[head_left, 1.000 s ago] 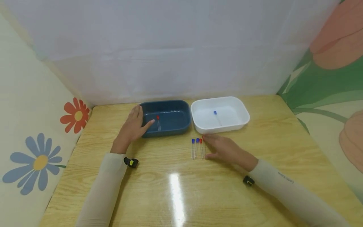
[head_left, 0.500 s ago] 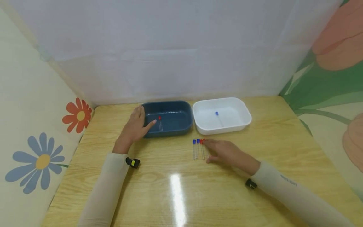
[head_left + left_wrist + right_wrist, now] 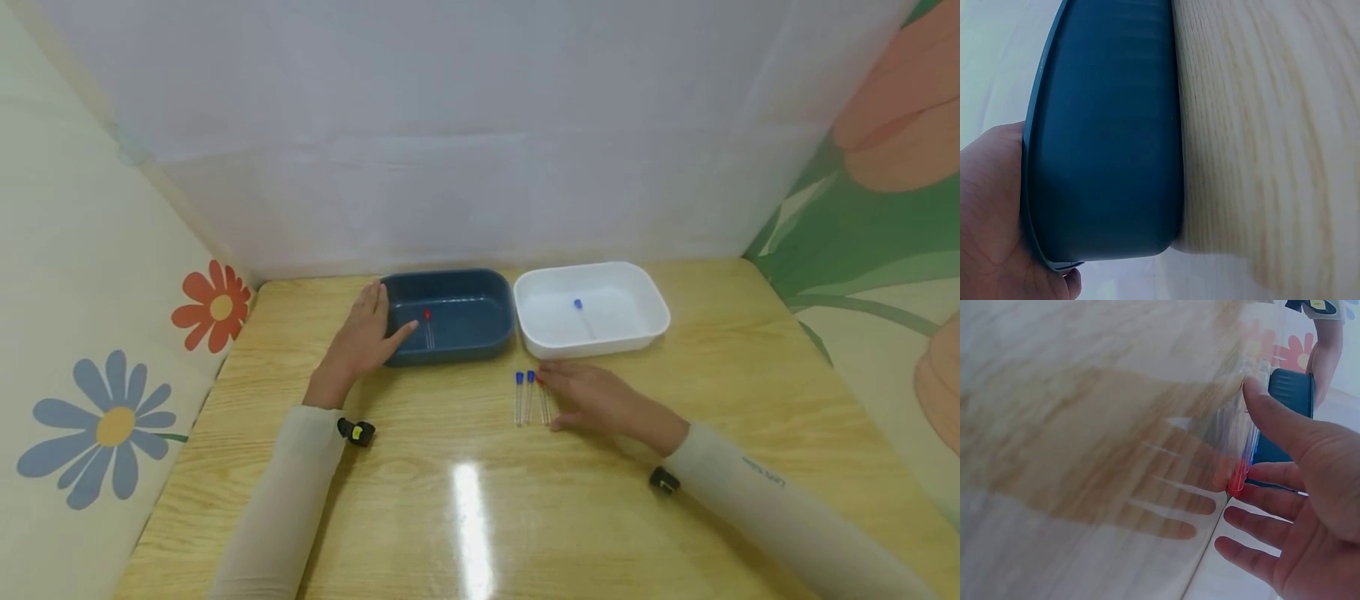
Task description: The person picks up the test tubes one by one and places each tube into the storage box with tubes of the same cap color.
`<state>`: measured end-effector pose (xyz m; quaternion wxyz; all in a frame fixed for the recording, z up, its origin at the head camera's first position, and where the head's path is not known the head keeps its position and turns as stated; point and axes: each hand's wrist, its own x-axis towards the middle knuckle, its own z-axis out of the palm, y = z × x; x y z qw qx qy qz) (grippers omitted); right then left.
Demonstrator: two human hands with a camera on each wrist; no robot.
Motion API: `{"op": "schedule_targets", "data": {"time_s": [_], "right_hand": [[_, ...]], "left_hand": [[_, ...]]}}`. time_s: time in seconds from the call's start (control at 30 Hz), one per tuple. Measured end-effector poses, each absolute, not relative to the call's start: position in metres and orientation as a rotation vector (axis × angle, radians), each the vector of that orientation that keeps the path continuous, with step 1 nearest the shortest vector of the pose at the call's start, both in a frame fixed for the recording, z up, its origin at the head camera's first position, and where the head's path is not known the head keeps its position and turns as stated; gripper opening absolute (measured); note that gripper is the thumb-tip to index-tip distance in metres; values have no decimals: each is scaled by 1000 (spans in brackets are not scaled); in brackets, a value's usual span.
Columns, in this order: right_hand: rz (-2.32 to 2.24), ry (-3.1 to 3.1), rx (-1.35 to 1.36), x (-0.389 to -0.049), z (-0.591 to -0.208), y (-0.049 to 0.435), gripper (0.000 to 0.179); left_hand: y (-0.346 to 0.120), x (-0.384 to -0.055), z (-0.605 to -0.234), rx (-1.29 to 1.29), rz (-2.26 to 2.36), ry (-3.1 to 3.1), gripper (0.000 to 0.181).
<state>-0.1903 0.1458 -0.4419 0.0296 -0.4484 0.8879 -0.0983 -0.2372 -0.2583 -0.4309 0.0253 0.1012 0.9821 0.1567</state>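
Note:
In the head view, my left hand (image 3: 358,337) rests on the left end of a dark blue tray (image 3: 450,357), its thumb reaching over the rim. The left wrist view shows that palm against the tray's rim (image 3: 1034,125). Two blue-capped clear tubes (image 3: 519,378) lie side by side before the trays. Beside them, my right hand (image 3: 600,400) is at the red-capped tubes (image 3: 543,400), partly covering them. In the right wrist view its thumb is near the tubes' clear ends and its fingers touch or nearly touch the red cap (image 3: 1235,481); the fingers are spread.
A white tray (image 3: 592,344) stands right of the dark blue one, holding a blue-capped tube (image 3: 578,304). A red-capped tube (image 3: 427,315) lies in the blue tray. The wooden table (image 3: 405,517) ends at a white back wall, with printed walls at both sides.
The right-hand fingers have shifted slightly, now hiding more of the red caps. The red-capped tubes sit a little further from the blue-capped ones. My left hand stays on its tray.

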Motion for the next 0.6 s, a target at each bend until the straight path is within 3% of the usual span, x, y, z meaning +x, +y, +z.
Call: {"op": "schedule_targets", "data": {"time_s": [0.6], "right_hand": [[-383, 2784, -1147, -186, -443, 148, 103]], "left_hand": [[-258, -238, -429, 303, 474, 3025, 99]]}}
